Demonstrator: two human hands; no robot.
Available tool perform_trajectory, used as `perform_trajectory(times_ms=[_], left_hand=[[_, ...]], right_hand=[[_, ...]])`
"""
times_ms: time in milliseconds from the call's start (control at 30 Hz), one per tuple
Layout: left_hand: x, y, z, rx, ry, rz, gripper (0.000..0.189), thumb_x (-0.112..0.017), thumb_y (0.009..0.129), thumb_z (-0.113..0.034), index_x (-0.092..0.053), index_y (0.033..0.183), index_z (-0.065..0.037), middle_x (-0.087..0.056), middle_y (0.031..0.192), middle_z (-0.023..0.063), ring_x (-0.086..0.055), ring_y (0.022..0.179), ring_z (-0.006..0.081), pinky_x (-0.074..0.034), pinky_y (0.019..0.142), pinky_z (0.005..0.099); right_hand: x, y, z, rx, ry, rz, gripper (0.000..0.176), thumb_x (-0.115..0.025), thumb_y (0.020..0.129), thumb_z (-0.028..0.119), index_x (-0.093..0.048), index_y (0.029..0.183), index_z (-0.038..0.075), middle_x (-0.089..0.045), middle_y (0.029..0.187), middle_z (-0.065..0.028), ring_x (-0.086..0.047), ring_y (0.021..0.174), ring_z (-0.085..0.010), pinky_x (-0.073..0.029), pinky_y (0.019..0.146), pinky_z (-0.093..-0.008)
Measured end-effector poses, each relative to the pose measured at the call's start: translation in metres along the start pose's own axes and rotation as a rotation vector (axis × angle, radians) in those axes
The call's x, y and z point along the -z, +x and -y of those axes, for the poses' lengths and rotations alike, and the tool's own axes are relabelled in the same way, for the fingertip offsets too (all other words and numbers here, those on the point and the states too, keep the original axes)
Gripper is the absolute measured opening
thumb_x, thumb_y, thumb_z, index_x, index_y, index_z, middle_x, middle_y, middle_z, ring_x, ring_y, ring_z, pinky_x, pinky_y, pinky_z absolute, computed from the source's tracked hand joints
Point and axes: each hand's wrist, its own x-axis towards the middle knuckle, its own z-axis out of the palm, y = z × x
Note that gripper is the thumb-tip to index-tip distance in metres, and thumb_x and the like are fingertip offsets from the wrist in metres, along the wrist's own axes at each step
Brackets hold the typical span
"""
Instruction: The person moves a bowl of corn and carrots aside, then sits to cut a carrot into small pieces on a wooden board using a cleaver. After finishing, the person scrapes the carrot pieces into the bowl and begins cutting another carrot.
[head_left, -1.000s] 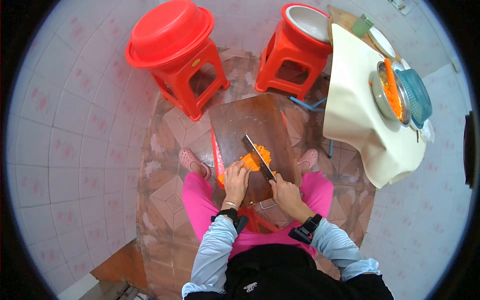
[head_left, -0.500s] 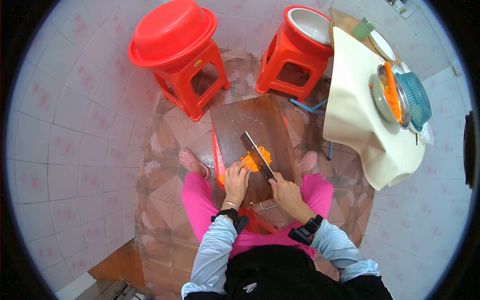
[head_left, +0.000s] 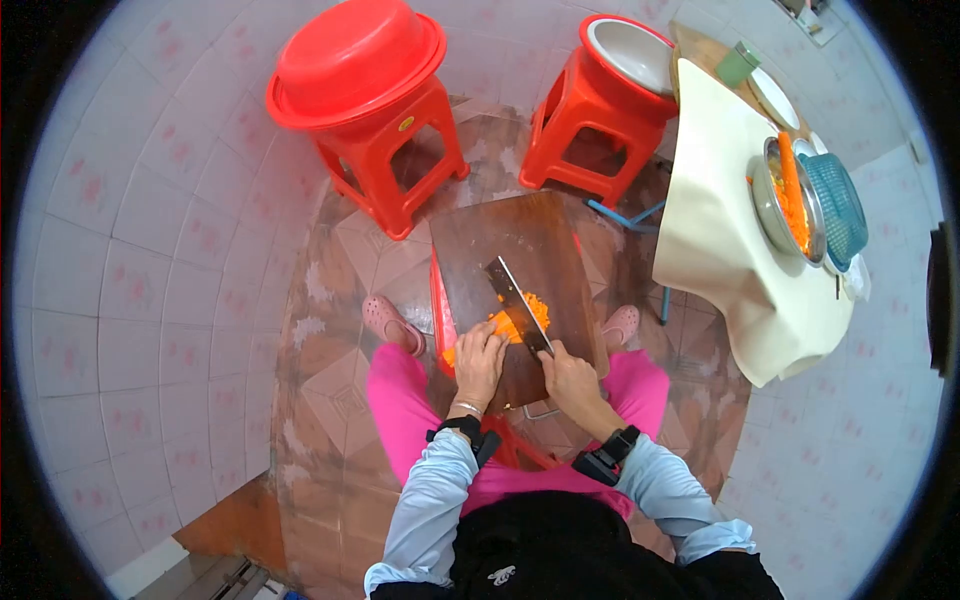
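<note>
Carrot (head_left: 507,327) lay on the chopping board (head_left: 510,230), running rightward from my left hand (head_left: 480,364), whose bent fingers held it down, to the cleaver (head_left: 518,302). My right hand (head_left: 573,384) gripped that handle, blade slanting away leftward across the orange pieces.

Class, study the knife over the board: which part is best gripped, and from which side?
Best by its handle, from the person's near right, as the right hand holds it. The knife slants, with its long, broad blade reaching away to the far left, so this approach should keep the gripping fingers clear of it.
</note>
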Motion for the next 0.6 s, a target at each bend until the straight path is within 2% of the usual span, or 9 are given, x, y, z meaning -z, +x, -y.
perform_trajectory(times_ms=[67,200,400,600], left_hand=[[0.000,-0.001,-0.001,-0.005,-0.001,-0.004,0.017,-0.070,0.077,-0.013,-0.061,0.091,-0.008,-0.059,0.107,0.0076,-0.056,0.104,0.0260,-0.042,0.085,0.0392],[-0.001,-0.001,0.000,0.004,0.001,0.012,0.017,-0.070,0.077,-0.013,-0.060,0.091,-0.007,-0.059,0.106,0.0076,-0.056,0.105,0.0253,-0.042,0.085,0.0398],[-0.001,-0.002,0.001,0.000,-0.001,0.003,0.022,-0.073,0.074,-0.011,-0.061,0.091,-0.007,-0.059,0.106,0.0084,-0.055,0.103,0.0270,-0.041,0.087,0.0390],[0.000,-0.002,0.001,0.003,-0.003,0.015,0.016,-0.070,0.078,-0.012,-0.060,0.091,-0.008,-0.058,0.106,0.0079,-0.055,0.105,0.0256,-0.041,0.086,0.0398]], right_hand=[[0.012,-0.007,0.003,0.026,-0.023,0.029,0.023,-0.049,0.094,0.026,-0.050,0.093,0.002,-0.061,0.061,-0.0229,-0.062,0.056,-0.0410,-0.049,0.049,-0.0512],[0.007,-0.008,0.007,0.014,-0.068,0.045,0.023,-0.049,0.094,0.025,-0.049,0.093,0.003,-0.060,0.060,-0.0221,-0.062,0.055,-0.0405,-0.049,0.048,-0.0506],[-0.024,0.013,0.010,0.068,-0.105,-0.069,0.021,-0.049,0.095,0.025,-0.050,0.092,0.004,-0.060,0.058,-0.0207,-0.061,0.053,-0.0395,-0.049,0.047,-0.0495],[0.006,-0.005,0.010,0.060,-0.032,-0.013,0.022,-0.050,0.094,0.025,-0.049,0.093,0.003,-0.059,0.059,-0.0225,-0.059,0.054,-0.0423,-0.046,0.048,-0.0527]])
